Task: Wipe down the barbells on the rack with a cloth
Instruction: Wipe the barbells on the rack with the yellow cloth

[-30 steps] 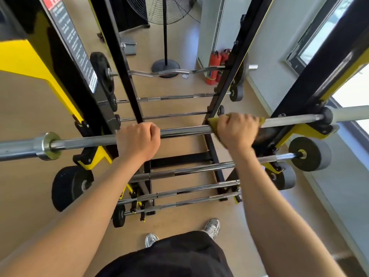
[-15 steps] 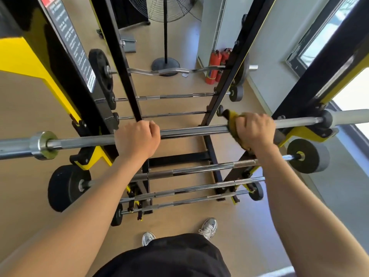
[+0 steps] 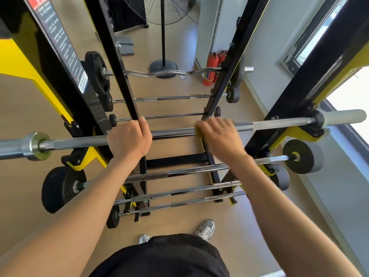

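A person in a black garment [image 3: 159,256] stands over silver shoes [image 3: 206,229] on a tan floor [image 3: 239,226], both bare arms reaching forward to the top barbell [image 3: 279,123], which lies level across the yellow hooks of a black-and-yellow rack [image 3: 295,100].

The left hand [image 3: 129,139] is wrapped knuckles-up around the shaft, left of its middle. The right hand [image 3: 219,136], blurred, curls over the shaft right of the middle and grips a yellow cloth [image 3: 198,131] against the steel; only a sliver of the fabric shows at the hand's inner edge. A bare stretch of bar separates the two hands, and the knurled section runs beyond the right hand towards the pale sleeve at the bar's end.

Below the arms, three lower barbells [image 3: 189,170] sit one under another on the rack, the uppermost of them carrying a black plate [image 3: 60,188] at the left end and a grey-rimmed plate [image 3: 305,156] at the right.

Further back, two thin straight bars [image 3: 173,97] and a curl bar [image 3: 169,72] hang between a second pair of black uprights. Behind these stand a pedestal fan [image 3: 162,9] and red fire extinguishers [image 3: 209,70] against a white pillar. A bright window [image 3: 351,96] fills the right wall.
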The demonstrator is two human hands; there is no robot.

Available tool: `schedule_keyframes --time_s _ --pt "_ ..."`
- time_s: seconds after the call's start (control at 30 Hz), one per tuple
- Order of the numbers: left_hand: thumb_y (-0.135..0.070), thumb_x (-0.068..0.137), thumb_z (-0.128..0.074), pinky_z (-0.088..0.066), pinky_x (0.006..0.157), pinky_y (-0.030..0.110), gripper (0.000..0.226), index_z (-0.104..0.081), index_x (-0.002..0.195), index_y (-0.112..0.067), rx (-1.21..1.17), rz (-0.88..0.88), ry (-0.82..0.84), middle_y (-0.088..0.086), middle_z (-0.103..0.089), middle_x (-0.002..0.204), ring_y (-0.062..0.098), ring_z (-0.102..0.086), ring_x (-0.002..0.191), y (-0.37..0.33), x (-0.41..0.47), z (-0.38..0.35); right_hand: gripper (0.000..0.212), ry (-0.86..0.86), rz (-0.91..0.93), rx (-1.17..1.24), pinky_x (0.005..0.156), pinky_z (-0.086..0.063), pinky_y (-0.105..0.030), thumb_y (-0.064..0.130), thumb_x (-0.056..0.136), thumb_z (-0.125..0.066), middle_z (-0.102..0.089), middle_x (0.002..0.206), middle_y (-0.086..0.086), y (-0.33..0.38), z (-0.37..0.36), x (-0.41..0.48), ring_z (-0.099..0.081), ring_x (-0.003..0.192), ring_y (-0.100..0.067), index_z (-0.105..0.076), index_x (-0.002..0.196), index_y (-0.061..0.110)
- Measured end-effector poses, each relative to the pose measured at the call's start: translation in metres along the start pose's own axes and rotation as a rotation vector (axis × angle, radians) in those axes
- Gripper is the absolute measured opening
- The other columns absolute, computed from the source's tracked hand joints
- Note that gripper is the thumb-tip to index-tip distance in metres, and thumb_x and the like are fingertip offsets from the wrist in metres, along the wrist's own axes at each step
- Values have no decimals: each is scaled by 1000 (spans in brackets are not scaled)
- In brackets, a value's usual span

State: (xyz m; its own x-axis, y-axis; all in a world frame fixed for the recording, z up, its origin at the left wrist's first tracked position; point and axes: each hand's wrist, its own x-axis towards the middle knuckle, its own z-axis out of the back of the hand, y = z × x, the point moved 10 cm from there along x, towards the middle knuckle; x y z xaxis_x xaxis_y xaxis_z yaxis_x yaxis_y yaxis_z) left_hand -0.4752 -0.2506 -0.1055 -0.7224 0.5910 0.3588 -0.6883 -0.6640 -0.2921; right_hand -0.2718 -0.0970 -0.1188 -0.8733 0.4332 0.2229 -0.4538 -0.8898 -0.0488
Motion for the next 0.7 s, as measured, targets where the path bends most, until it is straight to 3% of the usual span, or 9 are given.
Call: schedule_keyframes --time_s 0.13,0.27,0.43,0.53,0.6,0.7 --pt "-42 112 -22 -46 47 26 71 -55 55 -16 33 -41 1 0 -51 49 19 -50 41 -2 -2 -3 37 -67 -310 -19 105 -43 -47 22 92 -70 -61 120 -4 -97 14 -34 -57 114 -29 -53 124 21" --pt "-43 111 -22 -47 47 26 71 -56 55 -15 11 -62 -14 0 -51 49 19 -50 42 -3 -2 -1 30 -28 -415 -10 106 -45 -50 24 91 -67 -64 114 -5 -89 14 -25 -59 109 -32 -55 118 18" --pt "-42 111 -22 -52 51 31 72 -68 65 -13 -106 -34 -1 1 -59 55 19 -58 48 4 -1 2 53 95 -118 51 109 -41 -46 33 90 -72 -60 131 -7 33 0 16 -56 123 -29 -50 135 16" --pt "-40 112 -23 -61 61 39 63 -78 94 -16 -287 -33 -8 1 -75 76 19 -73 69 17 3 13 62 96 97 129 111 -44 -46 27 90 -77 -62 134 -9 129 0 49 -59 125 -28 -48 142 13" --pt "-36 112 -28 -63 68 40 54 -77 110 -14 -344 -73 -73 3 -80 90 22 -77 81 23 2 33 57 100 224 121 105 -51 -44 25 95 -73 -63 133 -10 173 2 66 -64 119 -27 -48 143 10" --pt "-29 113 -36 -56 69 28 42 -75 116 -13 -313 -150 -168 1 -80 97 17 -76 86 33 -4 62 45 134 345 124 92 -58 -40 22 101 -65 -65 130 -10 218 4 87 -68 108 -24 -51 141 8"
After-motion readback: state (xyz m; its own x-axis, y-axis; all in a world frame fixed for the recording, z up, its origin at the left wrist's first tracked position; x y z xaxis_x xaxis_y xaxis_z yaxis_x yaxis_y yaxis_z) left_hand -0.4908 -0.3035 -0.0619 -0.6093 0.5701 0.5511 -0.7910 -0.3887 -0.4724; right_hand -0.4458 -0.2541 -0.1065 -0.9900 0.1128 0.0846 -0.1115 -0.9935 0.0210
